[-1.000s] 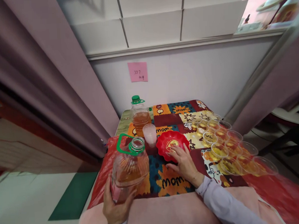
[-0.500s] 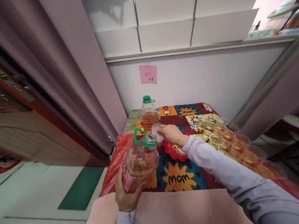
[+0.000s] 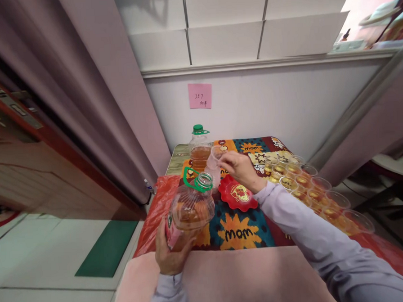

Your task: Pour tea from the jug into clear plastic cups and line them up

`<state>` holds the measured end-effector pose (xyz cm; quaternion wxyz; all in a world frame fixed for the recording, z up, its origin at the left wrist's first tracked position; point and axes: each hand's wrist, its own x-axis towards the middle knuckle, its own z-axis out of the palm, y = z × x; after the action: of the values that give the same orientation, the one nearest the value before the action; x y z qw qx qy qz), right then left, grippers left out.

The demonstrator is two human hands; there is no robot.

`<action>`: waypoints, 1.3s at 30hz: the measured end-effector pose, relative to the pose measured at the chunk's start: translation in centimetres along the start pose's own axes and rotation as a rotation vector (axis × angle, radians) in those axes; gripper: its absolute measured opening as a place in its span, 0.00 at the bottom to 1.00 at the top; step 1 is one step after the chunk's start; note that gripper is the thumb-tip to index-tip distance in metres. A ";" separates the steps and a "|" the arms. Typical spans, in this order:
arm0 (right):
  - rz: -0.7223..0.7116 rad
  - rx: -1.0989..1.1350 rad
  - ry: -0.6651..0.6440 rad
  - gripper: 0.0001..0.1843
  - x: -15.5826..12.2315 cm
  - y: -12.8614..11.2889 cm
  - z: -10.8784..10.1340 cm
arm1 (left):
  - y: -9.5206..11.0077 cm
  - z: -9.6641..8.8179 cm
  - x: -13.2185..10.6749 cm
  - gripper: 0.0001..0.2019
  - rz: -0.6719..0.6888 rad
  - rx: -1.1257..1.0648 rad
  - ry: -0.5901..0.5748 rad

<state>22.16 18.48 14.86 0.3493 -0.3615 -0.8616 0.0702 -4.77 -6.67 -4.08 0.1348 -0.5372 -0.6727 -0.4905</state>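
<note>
in the head view, the left hand (image 3: 170,259), at lower centre-left of the frame, is grasping the open bottle (image 3: 193,211) of amber liquid; the palm and fingers wrap its lower left side and base, so the bottle lies above and to the right of the hand, tilted a little rightward. the right hand (image 3: 239,167), near the middle of the frame, pinches the rim of a clear cup (image 3: 216,154), which lies just left of the fingertips; the cup stack (image 3: 212,174) is right below it, and whether the two touch i cannot tell. the capped bottle (image 3: 199,158) stands behind, the red dish (image 3: 238,195) sits beneath the right wrist, and the filled cups (image 3: 314,194) crowd the right of the frame
</note>
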 end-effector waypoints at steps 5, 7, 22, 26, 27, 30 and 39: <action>0.029 -0.065 0.211 0.10 -6.2 3.4 -2.3 | -0.3 0.6 0.0 0.53 -0.048 -0.001 0.030; 0.073 -0.108 0.058 0.09 -9.4 4.8 -1.0 | 0.0 0.8 0.0 0.55 -0.056 -0.010 0.038; 0.243 -0.084 -0.011 0.20 -14.2 6.6 4.2 | 4.0 -0.1 1.2 0.53 -0.197 -0.081 -0.032; 0.361 0.238 0.360 0.23 -15.1 3.9 4.8 | 3.8 -0.1 1.0 0.53 -0.170 -0.066 -0.024; 0.412 0.370 0.418 0.23 -15.2 2.8 5.4 | 3.7 -0.1 1.0 0.53 -0.157 -0.056 -0.019; 0.498 0.825 0.382 0.27 -15.2 -0.6 8.3 | 3.5 -0.2 1.1 0.53 -0.094 -0.003 -0.032; 0.429 1.577 0.004 0.73 -14.9 -4.2 12.6 | 4.7 0.1 1.6 0.52 0.170 0.074 -0.078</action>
<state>18.86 7.07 -1.14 0.4814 -0.1664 -0.4704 0.7206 -1.34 -5.92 -0.64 0.1696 -0.6056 -0.6471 -0.4310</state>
